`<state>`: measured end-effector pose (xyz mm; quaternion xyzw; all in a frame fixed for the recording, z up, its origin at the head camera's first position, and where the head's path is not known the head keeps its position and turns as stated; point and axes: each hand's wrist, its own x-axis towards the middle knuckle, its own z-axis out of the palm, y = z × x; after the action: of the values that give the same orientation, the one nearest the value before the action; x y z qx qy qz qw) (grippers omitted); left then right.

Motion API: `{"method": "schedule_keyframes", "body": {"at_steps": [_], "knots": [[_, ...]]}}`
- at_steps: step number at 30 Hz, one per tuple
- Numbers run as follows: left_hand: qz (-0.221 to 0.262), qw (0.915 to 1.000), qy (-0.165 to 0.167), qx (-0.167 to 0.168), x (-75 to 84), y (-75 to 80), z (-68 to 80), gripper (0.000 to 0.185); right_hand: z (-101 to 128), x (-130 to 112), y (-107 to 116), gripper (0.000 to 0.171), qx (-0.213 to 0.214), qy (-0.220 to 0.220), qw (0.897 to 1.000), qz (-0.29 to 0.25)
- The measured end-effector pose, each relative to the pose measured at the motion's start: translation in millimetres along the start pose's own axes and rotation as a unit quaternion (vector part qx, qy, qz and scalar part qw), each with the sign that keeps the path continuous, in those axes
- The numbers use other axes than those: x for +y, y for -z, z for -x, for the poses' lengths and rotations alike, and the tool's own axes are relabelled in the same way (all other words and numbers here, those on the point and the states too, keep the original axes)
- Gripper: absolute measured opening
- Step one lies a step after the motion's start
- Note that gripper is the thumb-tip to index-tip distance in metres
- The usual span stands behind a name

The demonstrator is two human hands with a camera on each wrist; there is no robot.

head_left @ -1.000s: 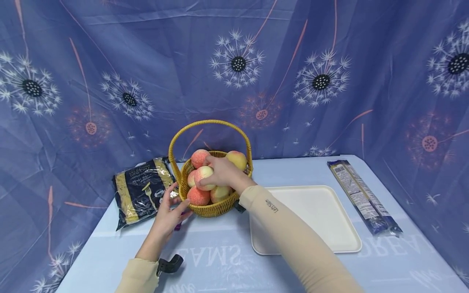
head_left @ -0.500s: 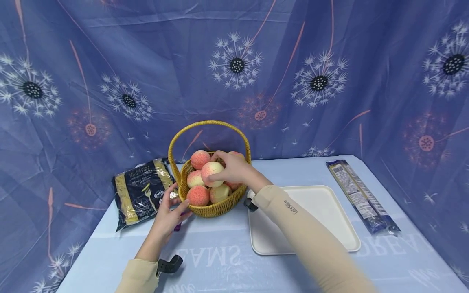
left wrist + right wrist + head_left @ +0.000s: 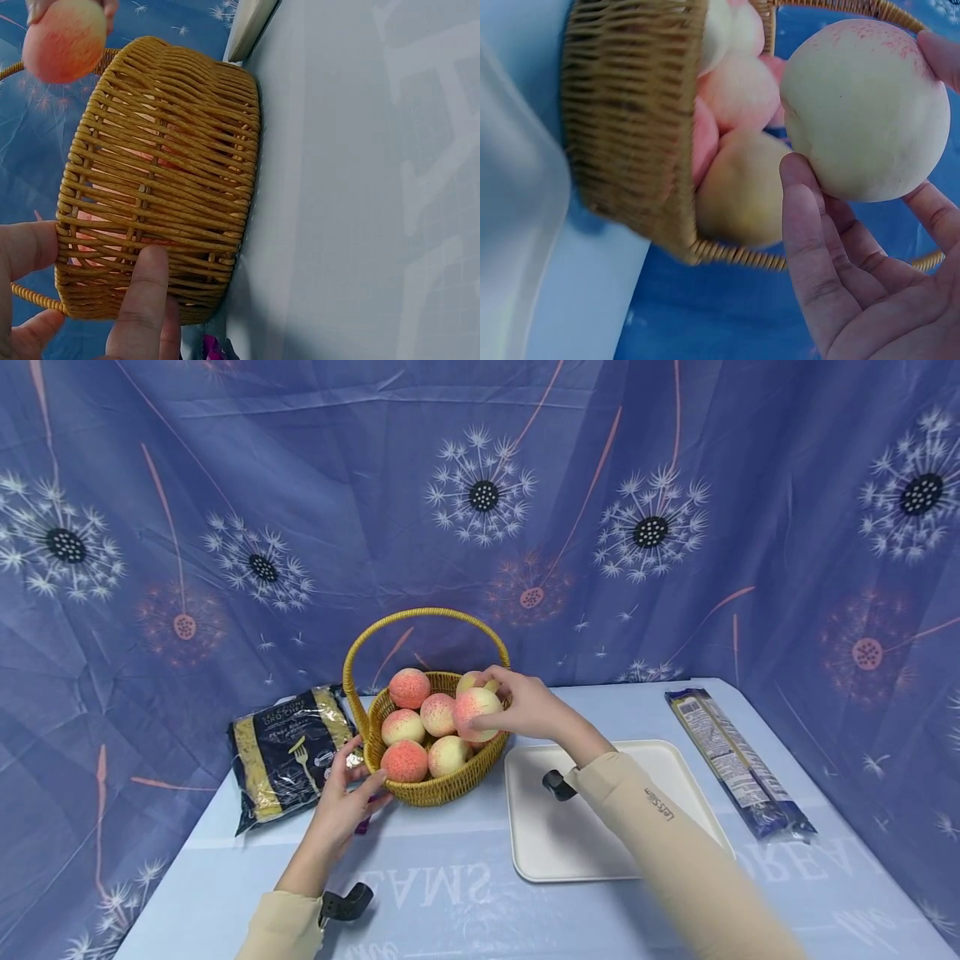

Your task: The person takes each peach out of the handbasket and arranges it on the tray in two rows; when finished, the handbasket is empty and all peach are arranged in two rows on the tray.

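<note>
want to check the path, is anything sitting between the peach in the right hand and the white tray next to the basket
Nothing visible does. The right hand holds the peach above the basket at its right rim, and the white tray lies bare beside it. Only the person's own forearm reaches over the tray.

Woven wicker basket [image 3: 442, 781] (rough), matt peach [image 3: 477, 708], smooth plastic tray [image 3: 600, 827].
</note>
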<state>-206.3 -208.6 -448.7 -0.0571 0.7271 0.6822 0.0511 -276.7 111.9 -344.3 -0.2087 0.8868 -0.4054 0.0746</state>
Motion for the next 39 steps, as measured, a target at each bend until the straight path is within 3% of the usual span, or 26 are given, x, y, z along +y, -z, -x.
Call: {"method": "schedule_keyframes", "body": {"at_steps": [9, 18, 31, 39], "knots": [[0.0, 1.0, 0.003, 0.001, 0.2, -1.2, 0.3, 0.081, 24, 36, 10, 0.051, 0.019, -0.017, 1.0, -0.018], [0.004, 1.0, 0.005, 0.001, -0.2, -0.8, 0.5, 0.081, 42, 72, 11, 0.053, 0.033, -0.072, 0.997, -0.022], [0.005, 1.0, 0.008, -0.001, -2.6, 0.1, -2.7, 0.081, 50, 113, -12, 0.053, 0.017, -0.119, 0.992, -0.024], [0.002, 1.0, 0.008, 0.002, -2.6, -0.2, -1.4, 0.082, 50, 119, -20, 0.052, 0.013, -0.119, 0.993, -0.017]]}}
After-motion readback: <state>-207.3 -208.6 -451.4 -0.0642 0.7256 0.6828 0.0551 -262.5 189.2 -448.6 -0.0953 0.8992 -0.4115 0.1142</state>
